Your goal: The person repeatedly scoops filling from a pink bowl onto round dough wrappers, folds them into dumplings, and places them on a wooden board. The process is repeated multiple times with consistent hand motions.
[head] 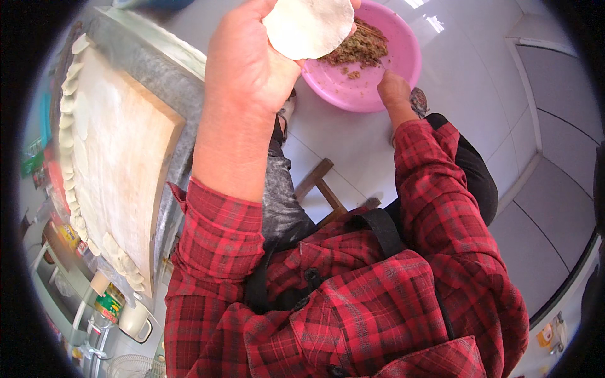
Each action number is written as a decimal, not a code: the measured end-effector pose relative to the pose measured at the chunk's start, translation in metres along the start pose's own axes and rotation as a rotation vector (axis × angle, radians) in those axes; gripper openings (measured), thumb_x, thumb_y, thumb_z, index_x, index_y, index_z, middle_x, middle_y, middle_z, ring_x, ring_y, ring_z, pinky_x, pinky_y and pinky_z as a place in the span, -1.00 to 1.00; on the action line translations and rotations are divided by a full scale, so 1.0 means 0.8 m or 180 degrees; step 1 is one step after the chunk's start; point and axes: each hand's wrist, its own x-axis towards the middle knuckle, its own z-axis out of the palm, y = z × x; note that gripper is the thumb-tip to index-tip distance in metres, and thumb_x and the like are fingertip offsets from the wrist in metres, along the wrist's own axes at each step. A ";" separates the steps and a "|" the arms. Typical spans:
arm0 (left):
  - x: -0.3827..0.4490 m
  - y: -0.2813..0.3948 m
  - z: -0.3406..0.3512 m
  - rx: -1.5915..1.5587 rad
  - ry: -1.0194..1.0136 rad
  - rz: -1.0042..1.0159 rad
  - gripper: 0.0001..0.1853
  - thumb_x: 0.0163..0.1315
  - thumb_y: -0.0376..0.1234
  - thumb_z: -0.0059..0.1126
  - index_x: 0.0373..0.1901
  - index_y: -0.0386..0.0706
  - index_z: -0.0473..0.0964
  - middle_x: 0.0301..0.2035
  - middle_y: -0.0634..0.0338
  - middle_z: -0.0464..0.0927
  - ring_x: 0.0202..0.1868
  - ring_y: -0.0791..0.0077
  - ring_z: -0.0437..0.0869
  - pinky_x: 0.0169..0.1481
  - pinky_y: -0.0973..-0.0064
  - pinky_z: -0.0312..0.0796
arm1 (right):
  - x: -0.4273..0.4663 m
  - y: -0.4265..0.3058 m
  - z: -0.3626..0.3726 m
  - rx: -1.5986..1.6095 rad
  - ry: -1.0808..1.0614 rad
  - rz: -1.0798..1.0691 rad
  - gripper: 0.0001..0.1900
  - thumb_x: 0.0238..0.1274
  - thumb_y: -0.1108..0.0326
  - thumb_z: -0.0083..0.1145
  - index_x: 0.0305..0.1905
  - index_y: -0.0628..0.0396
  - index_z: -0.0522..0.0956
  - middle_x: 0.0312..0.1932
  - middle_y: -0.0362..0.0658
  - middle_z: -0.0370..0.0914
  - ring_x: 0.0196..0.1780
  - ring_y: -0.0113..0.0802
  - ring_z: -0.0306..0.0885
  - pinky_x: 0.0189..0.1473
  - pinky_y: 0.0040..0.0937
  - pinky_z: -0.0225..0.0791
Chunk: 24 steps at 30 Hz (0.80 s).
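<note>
A round, flat dough wrapper (309,26) lies across my raised left hand (255,61), with the fingers curled around its edge. Below and to the right of it is a pink plastic basin (406,42) holding a chopped brown-green filling (359,47). My right hand (395,90) is closed at the basin's near right rim. It grips a thin utensil whose tip points into the filling; most of it is hidden by the fist. Thin brown sticks, perhaps chopsticks, rest in the filling.
At left, a floured wooden board (123,127) on a grey table bears a row of folded dumplings (67,137) and overlapping dough wrappers (118,257). A white enamel mug (134,321) stands near a shelf. Between my legs is a wooden stool (326,189); white cabinets (548,189) line the right.
</note>
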 end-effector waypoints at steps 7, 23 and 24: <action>0.002 0.006 -0.018 -0.0273 -0.0249 -0.0108 -0.53 0.50 -0.25 -0.27 0.19 -0.53 0.17 0.11 -0.36 0.41 0.16 -0.19 0.50 0.29 -0.04 0.37 | -0.014 -0.011 0.001 0.0376 -0.0114 0.0640 -0.72 0.10 0.31 0.02 -0.13 0.09 0.65 -0.16 0.13 0.64 -0.02 0.12 0.60 0.04 -0.04 0.45; 0.000 0.001 0.000 0.0018 0.0068 -0.0044 -0.51 0.52 -0.24 -0.32 0.17 -0.58 0.17 0.06 -0.38 0.45 0.12 -0.18 0.54 0.25 -0.02 0.41 | 0.005 -0.040 0.024 0.0916 0.0023 0.0734 -0.75 0.08 0.28 0.05 -0.21 0.10 0.67 -0.18 0.18 0.63 -0.04 0.15 0.60 0.04 -0.02 0.45; -0.003 0.000 0.003 0.0070 0.0006 0.0002 -0.51 0.52 -0.24 -0.32 0.17 -0.58 0.17 0.06 -0.39 0.44 0.11 -0.18 0.54 0.24 -0.02 0.41 | 0.005 -0.038 0.026 0.0849 0.0013 0.0686 -0.75 0.08 0.29 0.05 -0.21 0.09 0.67 -0.18 0.17 0.63 -0.05 0.15 0.60 0.03 -0.02 0.45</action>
